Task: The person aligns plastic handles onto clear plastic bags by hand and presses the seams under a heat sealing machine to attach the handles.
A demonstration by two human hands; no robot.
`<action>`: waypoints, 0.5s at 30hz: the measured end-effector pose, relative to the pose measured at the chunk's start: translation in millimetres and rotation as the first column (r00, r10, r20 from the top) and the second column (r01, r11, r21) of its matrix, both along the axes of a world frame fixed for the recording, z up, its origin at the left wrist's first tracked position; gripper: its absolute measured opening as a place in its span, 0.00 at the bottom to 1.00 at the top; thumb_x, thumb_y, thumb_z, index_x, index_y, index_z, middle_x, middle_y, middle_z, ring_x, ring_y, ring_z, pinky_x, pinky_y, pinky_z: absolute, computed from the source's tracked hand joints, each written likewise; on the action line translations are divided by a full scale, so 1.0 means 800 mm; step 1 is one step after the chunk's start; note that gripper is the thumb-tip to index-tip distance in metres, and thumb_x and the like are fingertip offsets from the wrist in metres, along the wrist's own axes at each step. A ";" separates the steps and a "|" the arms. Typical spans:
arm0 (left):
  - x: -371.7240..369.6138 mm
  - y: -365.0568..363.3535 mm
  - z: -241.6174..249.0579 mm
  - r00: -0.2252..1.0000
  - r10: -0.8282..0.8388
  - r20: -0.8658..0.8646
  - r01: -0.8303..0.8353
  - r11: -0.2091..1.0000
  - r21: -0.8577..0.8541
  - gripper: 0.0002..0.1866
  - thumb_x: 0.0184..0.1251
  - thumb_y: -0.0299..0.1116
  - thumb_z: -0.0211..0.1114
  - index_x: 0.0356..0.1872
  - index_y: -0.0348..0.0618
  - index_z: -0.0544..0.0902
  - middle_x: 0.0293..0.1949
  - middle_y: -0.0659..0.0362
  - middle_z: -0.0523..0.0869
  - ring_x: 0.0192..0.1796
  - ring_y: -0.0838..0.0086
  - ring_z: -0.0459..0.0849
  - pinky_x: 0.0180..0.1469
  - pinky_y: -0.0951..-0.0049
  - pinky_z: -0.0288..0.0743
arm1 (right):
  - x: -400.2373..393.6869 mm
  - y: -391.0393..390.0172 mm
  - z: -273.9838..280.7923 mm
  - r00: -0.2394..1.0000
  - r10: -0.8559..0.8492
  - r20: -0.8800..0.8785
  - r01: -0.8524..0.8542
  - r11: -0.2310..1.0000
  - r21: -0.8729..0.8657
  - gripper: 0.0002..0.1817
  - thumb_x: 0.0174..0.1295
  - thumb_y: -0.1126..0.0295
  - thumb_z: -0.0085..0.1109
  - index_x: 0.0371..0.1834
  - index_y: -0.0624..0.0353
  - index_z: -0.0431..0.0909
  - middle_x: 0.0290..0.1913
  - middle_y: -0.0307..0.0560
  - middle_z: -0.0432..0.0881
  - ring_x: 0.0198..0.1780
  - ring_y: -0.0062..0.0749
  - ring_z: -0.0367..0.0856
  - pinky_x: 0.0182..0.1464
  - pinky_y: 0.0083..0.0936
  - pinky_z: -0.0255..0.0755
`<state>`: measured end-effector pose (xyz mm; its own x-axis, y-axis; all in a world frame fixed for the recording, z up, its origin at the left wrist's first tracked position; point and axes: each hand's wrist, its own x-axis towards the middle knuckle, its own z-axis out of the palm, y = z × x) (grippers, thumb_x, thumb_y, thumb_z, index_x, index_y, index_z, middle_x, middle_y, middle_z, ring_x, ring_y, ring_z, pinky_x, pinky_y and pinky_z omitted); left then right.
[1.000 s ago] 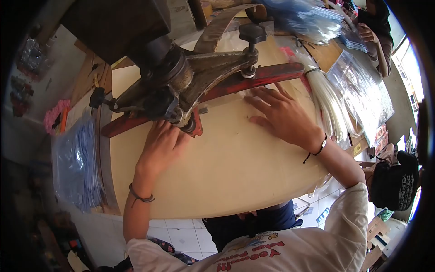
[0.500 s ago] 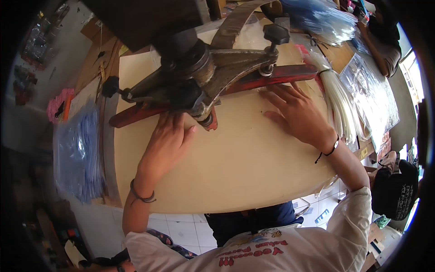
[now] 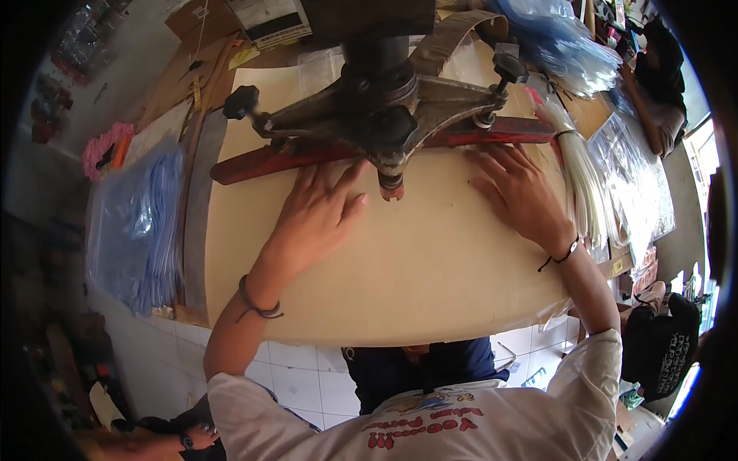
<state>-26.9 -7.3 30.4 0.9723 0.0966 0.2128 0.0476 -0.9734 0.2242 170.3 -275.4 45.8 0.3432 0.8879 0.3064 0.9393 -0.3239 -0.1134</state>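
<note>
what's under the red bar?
The red bar lies across the tan table. Left hand and right hand lie flat on the table with fingertips at the bar's edge. The metal press head covers its middle; anything clamped beneath is hidden.

A cluttered workshop in daylight: white floor tiles [image 3: 307, 384] below a beige counter [image 3: 400, 284], blue-tinted plastic bags [image 3: 138, 223] stacked at left, a cardboard box [image 3: 269, 19] behind, and bright light entering from the right edge.
</note>
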 end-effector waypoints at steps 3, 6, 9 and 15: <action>0.008 -0.009 0.001 0.999 0.039 0.011 -0.039 0.999 0.011 0.23 0.73 0.40 0.62 0.62 0.35 0.79 0.59 0.43 0.79 0.62 0.45 0.77 0.69 0.48 0.70 | -0.007 0.001 0.000 0.999 -0.041 0.030 0.042 0.998 -0.049 0.25 0.75 0.58 0.54 0.71 0.55 0.74 0.67 0.57 0.76 0.72 0.53 0.70 0.80 0.49 0.56; 0.009 -0.019 -0.019 0.962 0.022 0.274 -0.116 0.936 0.331 0.18 0.69 0.38 0.65 0.53 0.35 0.84 0.50 0.46 0.81 0.54 0.51 0.81 0.59 0.49 0.77 | -0.010 0.004 -0.006 0.994 -0.055 0.094 0.060 0.997 -0.047 0.25 0.75 0.57 0.53 0.72 0.54 0.74 0.69 0.58 0.74 0.74 0.53 0.67 0.81 0.50 0.53; 0.008 -0.038 -0.016 0.963 0.136 0.232 -0.212 0.915 0.344 0.13 0.68 0.36 0.65 0.43 0.37 0.87 0.44 0.49 0.84 0.49 0.56 0.84 0.51 0.52 0.80 | -0.011 0.004 -0.009 0.992 -0.045 0.120 0.050 0.998 -0.032 0.26 0.75 0.58 0.55 0.72 0.56 0.72 0.70 0.60 0.72 0.73 0.56 0.67 0.81 0.51 0.53; 0.025 -0.038 -0.004 0.992 0.078 0.097 -0.082 0.996 0.043 0.12 0.65 0.36 0.67 0.31 0.35 0.85 0.32 0.49 0.86 0.32 0.52 0.88 0.36 0.55 0.82 | -0.008 0.002 -0.008 0.997 -0.051 0.066 0.053 0.998 -0.033 0.27 0.75 0.56 0.54 0.70 0.62 0.73 0.67 0.59 0.73 0.73 0.55 0.67 0.81 0.51 0.52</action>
